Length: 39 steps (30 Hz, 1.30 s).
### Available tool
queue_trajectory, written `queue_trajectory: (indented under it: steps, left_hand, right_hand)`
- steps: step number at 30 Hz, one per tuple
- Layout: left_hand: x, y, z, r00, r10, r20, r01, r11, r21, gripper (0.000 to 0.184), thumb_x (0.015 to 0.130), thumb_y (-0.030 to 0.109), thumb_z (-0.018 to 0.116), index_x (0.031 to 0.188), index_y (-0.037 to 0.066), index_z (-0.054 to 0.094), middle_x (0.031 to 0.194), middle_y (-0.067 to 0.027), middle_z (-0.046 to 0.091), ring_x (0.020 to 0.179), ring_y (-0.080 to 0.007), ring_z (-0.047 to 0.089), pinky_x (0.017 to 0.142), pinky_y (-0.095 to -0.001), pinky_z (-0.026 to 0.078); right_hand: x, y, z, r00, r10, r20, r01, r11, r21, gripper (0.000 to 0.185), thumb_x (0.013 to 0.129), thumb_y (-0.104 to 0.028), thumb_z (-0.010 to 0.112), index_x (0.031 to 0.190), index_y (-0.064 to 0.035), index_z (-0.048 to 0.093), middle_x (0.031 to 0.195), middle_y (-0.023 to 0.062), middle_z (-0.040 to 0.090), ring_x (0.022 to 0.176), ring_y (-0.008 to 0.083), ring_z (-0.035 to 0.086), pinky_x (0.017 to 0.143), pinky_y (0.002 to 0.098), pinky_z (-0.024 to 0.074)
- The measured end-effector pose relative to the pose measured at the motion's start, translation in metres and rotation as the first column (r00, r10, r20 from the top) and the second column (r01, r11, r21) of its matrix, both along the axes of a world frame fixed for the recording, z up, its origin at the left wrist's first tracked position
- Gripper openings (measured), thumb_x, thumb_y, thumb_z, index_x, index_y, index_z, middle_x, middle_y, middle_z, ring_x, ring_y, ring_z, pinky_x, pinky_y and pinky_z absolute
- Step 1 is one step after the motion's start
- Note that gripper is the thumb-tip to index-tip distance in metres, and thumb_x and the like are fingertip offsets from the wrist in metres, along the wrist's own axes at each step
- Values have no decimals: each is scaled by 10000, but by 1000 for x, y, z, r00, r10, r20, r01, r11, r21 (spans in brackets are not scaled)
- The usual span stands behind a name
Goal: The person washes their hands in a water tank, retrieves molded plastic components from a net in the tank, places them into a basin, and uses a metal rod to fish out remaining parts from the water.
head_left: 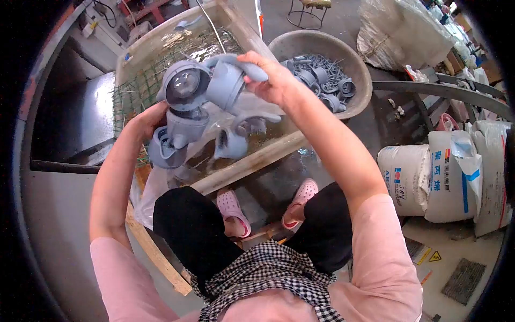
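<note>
Several grey-blue moulded plastic cup-shaped parts (188, 85), with rounded spouts or handles, are bunched over a water-filled trough (252, 167). My right hand (274, 80) is closed around the curved handle (249, 68) of one cup-shaped part at the top of the bunch. On the other side my left hand (153, 119) is closed against the lower cup-shaped parts (185, 124); its fingers are partly hidden behind them. Lower still hang more such parts (232, 144), close to clear plastic film (201, 140). Whether all the parts are joined, I cannot tell.
A round grey tub (362, 80) beyond the trough holds more cup-shaped parts and thin plastic scraps. Green netting (131, 102) lies in the trough. White printed sacks (405, 177) stand at right, below a curved metal rail (434, 88). Wooden boards (155, 252) lie near my legs.
</note>
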State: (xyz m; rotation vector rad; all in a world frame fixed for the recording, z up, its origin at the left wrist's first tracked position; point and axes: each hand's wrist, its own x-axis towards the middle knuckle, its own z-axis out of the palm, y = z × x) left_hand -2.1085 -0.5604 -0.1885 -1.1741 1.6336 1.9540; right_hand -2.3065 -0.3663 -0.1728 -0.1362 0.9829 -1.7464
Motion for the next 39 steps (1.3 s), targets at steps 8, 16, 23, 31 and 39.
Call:
queue_trajectory:
  steps: [8,16,23,31,39]
  left_hand:
    - [-102,27,24,979,106,-175,-101,994,38,478,810,452,445,1083,72,538,1040,-109,571,920,-233,548,846,-385,414]
    - [-262,87,-21,977,31,-213,-48,996,-77,665,716,558,518,1175,80,458,1214,-123,440,1065,-280,440,876,-449,336]
    - [-308,134,-37,880,78,-468,-65,997,44,574,775,424,582,1193,67,419,1232,-135,416,1153,-291,367,922,-497,299]
    - [-168,111,-80,681,-712,169,633,457,-625,329,831,219,487,590,8,562,539,-67,570,459,-137,547,477,-289,451]
    - [-115,158,-209,787,-447,425,615,622,-485,601,752,490,555,864,-99,595,920,-262,586,860,-334,585,754,-383,446]
  right_hand:
    - [-83,-1,26,979,-155,-134,133,978,-159,250,676,-147,693,849,-40,546,720,52,555,480,105,496,349,174,333]
    - [-210,43,4,924,-265,-277,256,964,-70,242,762,-264,586,849,-41,558,676,72,561,501,168,510,402,286,422]
    - [-292,64,-89,795,-315,-518,336,940,-57,865,692,-401,692,1322,-38,223,1058,133,534,851,260,567,674,377,494]
    - [-245,63,-113,95,388,-917,238,886,399,569,755,-382,614,1166,-10,484,1124,206,525,1056,293,502,890,337,390]
    - [-209,212,-167,264,85,-961,692,677,250,315,744,-234,614,969,-14,597,882,136,628,829,234,602,732,317,463]
